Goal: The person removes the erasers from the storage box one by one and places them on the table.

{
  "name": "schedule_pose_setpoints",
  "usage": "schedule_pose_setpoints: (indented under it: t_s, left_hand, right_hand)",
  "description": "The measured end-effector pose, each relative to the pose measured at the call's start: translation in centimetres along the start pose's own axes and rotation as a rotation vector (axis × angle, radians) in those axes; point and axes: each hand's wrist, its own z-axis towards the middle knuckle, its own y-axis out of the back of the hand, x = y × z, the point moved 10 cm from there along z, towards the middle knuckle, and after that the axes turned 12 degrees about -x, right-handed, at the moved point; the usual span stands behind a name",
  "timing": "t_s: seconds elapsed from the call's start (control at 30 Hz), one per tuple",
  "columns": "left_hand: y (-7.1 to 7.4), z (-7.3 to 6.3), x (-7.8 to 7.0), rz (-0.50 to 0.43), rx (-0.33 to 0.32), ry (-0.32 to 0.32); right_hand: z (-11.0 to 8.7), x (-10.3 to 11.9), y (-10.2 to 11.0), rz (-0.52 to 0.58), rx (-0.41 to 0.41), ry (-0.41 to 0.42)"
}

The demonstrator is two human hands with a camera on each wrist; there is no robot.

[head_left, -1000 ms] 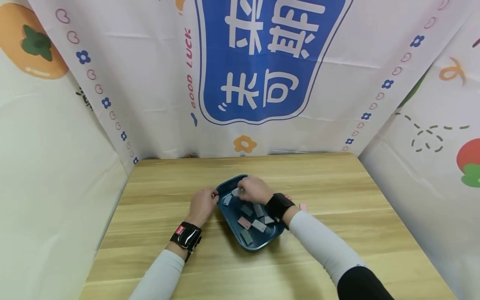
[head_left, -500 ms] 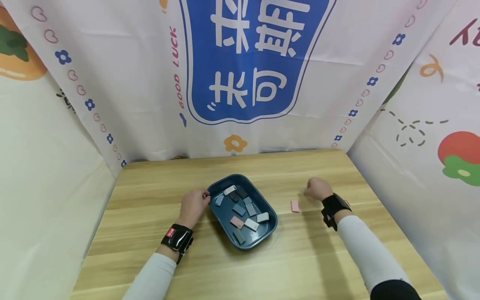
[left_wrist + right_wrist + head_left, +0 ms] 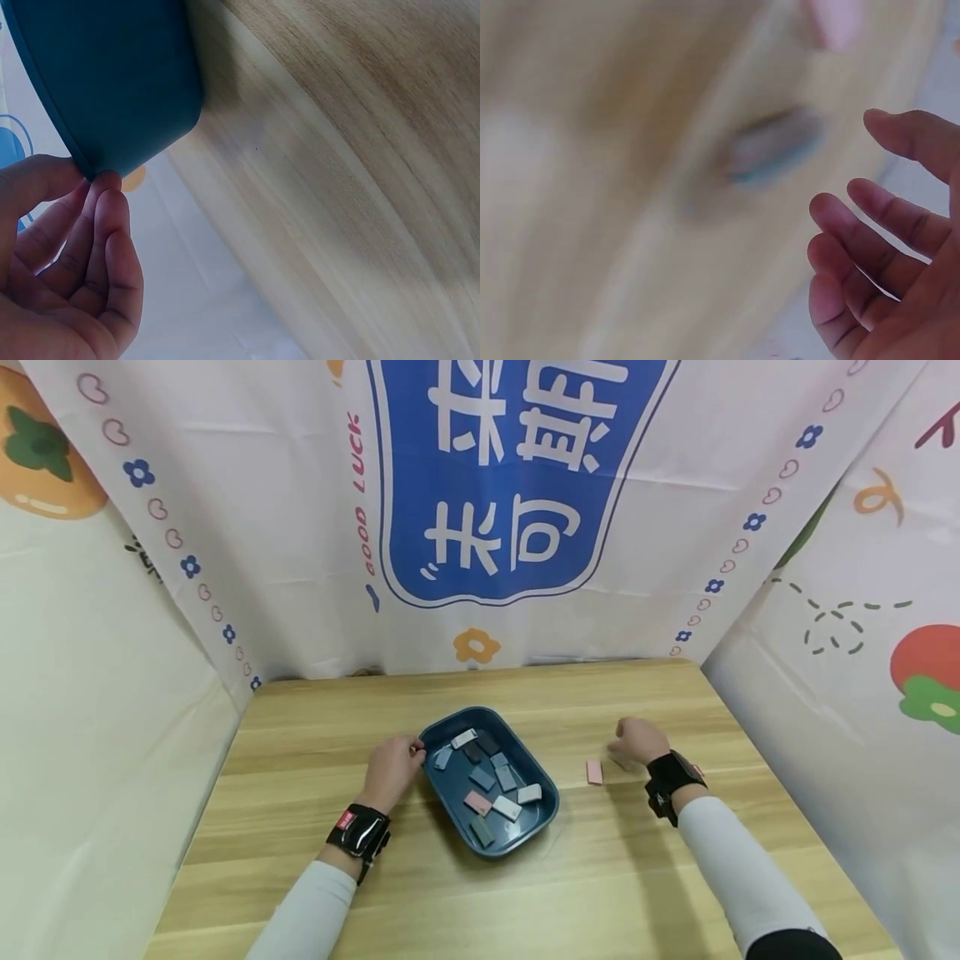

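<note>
In the head view a dark blue tray (image 3: 551, 817) stands on the table, holding several small flat rectangular pieces in white, grey, blue, black and pink. My left hand (image 3: 390, 770) pinches the tray's rim at its far left corner; the left wrist view has thumb and fingertips closed on the edge of the tray wall (image 3: 112, 82). Right of the tray, my right hand (image 3: 642, 742) is low over the table, its fingers spread apart in the right wrist view. A blurred pale piece with a bluish side (image 3: 776, 142) shows just off those fingertips, untouched. Nearby lies a pink piece (image 3: 594, 772).
The wooden table (image 3: 360, 697) ends at the back against a white printed cloth (image 3: 322, 635), with more cloth along the left and right sides. Both wrists wear black bands, the left one being a glossy band (image 3: 360, 831).
From over the tray, my right hand has swung right past the pink piece with a pale piece, then released it. My left hand has kept its pinch on the rim.
</note>
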Motion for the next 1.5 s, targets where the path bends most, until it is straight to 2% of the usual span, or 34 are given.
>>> schedule_pose_setpoints:
  t_s: [0.17,0.3,0.47,0.6,0.77,0.9,1.07,1.3,1.5]
  left_hand:
    - [0.6,0.2,0.5,0.016,-0.017,0.006]
    - [0.5,0.1,0.4,0.018,-0.020,0.006]
    - [0.3,-0.1,0.0,0.001,-0.019,0.000]
    - [0.4,-0.1,-0.3,-0.010,-0.036,-0.013]
    - [0.3,-0.2,-0.4,-0.020,-0.039,-0.021]
    - [0.4,-0.2,0.0,-0.021,-0.026,-0.014]
    - [0.2,-0.3,0.6,-0.030,0.001,0.024]
    - [-0.1,-0.1,0.8,-0.036,0.003,0.040]
    - [-0.2,-0.1,1.1,-0.040,0.012,0.038]
  right_hand:
    - [2.2,7.4,2.1,0.019,-0.072,0.132]
    - [3.3,14.5,2.3,-0.012,-0.121,0.262]
    - [3.1,22.6,-0.4,-0.013,-0.071,0.388]
    - [2.5,26.9,-3.9,0.015,-0.006,0.444]
    - [1.6,29.4,-8.0,0.011,0.064,0.500]
    - [1.0,30.6,-10.0,-0.034,0.056,0.551]
    - [1.0,30.7,-12.0,-0.099,0.066,0.553]
    - [1.3,30.6,-13.1,-0.123,0.054,0.557]
    - [0.9,31.0,-12.3,-0.105,0.035,0.588]
